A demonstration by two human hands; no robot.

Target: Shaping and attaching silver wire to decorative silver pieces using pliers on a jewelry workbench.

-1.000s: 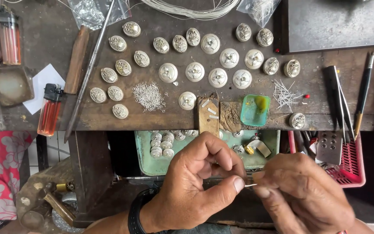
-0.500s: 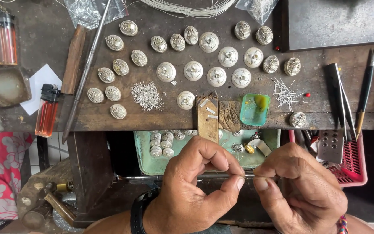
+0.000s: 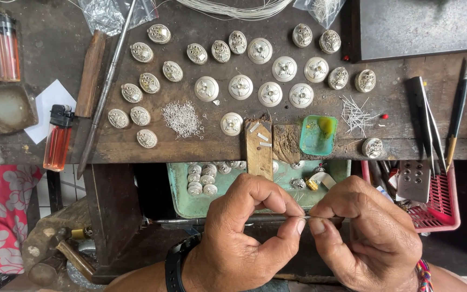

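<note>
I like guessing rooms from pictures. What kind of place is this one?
Probably a jeweller's or silversmith's workbench. Rows of round silver ornaments lie on a worn wooden bench, beside a heap of tiny wire rings and tweezers. The left hand and right hand pinch a fine wire together.

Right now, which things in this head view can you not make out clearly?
- Thin wire pinched between left hand and right hand: too thin, ends hidden by fingertips.
- Green tray: its front covered by both hands.
- Red basket: contents too small, partly under the bench edge.
</note>
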